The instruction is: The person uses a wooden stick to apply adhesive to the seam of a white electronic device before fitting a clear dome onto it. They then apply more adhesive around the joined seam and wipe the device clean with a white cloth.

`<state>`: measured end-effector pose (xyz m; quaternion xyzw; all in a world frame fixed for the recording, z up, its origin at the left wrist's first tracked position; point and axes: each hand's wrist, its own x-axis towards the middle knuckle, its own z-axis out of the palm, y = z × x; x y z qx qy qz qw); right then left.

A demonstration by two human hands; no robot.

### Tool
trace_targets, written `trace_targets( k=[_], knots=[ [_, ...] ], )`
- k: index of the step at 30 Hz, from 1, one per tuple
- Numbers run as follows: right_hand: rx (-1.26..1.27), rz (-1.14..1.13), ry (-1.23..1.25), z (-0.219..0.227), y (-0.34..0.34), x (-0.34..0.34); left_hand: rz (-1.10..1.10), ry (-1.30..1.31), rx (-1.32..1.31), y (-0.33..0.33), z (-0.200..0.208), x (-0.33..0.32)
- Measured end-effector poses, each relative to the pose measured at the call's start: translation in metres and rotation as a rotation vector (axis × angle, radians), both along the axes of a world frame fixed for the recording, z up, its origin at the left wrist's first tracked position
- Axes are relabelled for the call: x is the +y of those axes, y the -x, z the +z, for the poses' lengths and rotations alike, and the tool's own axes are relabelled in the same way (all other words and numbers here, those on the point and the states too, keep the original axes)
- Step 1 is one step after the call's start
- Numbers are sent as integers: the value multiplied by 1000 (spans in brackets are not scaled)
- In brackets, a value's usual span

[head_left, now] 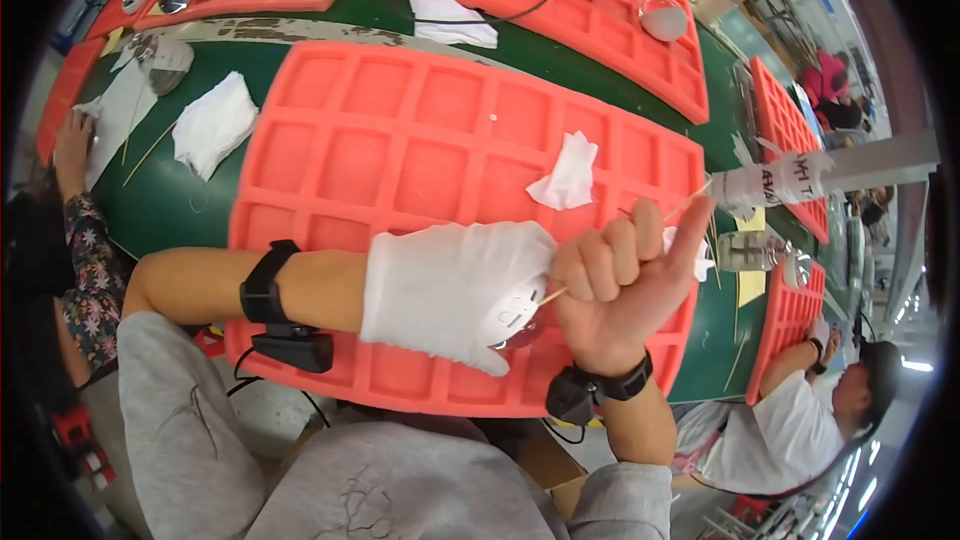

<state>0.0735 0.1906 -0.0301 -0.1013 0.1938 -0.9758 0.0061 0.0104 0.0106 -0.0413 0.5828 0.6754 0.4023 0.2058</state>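
Note:
My left hand [460, 285], in a white glove, is wrapped round a rounded white device [515, 315] with small openings on its face. Part of that device is hidden by the glove, and a shiny reddish part shows at its lower edge. Bare and curled, my right hand [620, 285] grips a thin wooden stick [553, 295]. One tip of the stick points at the device beside the glove; its other end sticks out past my thumb. Both hands are above a red foam tray [400, 135] with square pockets. A crumpled white cloth [567, 175] lies on the tray.
Red trays [640, 65] with round white and mirrored parts [662, 18] stand at the back. A white cloth [215, 125] and a clear bottle [163, 62] are at left, near a co-worker's hand [72, 145]. At right are a taped post [850, 168], another bottle [750, 252] and a seated person [780, 430].

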Motion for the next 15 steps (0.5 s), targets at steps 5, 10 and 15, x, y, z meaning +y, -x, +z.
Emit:
trace_targets(
  k=[5, 10, 15],
  knots=[
    [38, -3, -52, 2, -12, 2, 88, 36, -103, -10, 0, 6],
    [51, -90, -111, 2, -22, -9, 186, 96, -75, -21, 10, 3],
    [80, -192, -176, 0, -28, -22, 254, 90, -117, -25, 5, 3]
  ],
)
